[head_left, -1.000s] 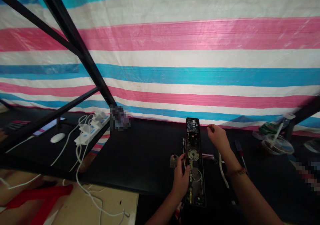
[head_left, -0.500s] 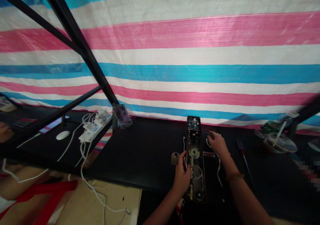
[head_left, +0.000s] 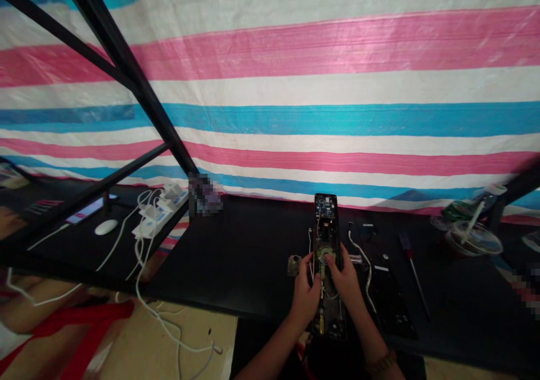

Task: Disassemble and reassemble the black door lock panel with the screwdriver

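Note:
A long black electronic door lock (head_left: 325, 225), its back off, lies lengthwise before me at the front of the black table. A circuit board shows at its far end, with a round metal part and thin wires in the middle. My left hand (head_left: 304, 290) grips its left edge. My right hand (head_left: 346, 279) holds the opposite edge, thumb on or close to the round part. A small metal piece (head_left: 294, 265) sticks out beside my left fingers. Right of the lock, a shiny bar-like part (head_left: 356, 259) shows partly behind my right hand, near a loose white cable (head_left: 368, 270).
A screwdriver (head_left: 411, 256) and a dark flat panel (head_left: 390, 301) lie on the right. Farther right stands a clear plastic cup (head_left: 473, 239) with a straw. A power strip (head_left: 158, 217), a white mouse (head_left: 106, 227) and a black frame post (head_left: 145, 93) are on the left.
My right hand has let go of the white cable, leaving it on the table, and has come left onto the lock. My left hand has kept its hold.

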Demonstrator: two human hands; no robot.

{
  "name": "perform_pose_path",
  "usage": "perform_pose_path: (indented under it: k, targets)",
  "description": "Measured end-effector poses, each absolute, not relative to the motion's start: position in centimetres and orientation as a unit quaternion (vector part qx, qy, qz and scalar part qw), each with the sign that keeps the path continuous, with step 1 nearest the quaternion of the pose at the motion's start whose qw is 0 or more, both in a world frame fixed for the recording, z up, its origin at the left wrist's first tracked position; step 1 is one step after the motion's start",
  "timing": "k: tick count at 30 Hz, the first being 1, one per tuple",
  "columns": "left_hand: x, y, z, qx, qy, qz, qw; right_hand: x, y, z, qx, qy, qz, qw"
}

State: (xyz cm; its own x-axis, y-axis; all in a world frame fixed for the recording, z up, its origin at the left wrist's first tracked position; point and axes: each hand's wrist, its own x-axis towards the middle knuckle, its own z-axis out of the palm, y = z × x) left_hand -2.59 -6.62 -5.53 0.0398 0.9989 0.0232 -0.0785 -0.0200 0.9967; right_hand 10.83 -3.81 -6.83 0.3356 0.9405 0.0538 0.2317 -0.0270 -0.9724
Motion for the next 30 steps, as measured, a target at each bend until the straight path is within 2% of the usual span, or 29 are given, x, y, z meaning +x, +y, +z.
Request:
perform_pose_path:
  k: [30]
  targets:
    - [-2.5,-6.7,-5.3,0.508,0.48,0.512,0.5,11.5,-4.7,-7.1,-0.568,-0.397,0.446,0.567]
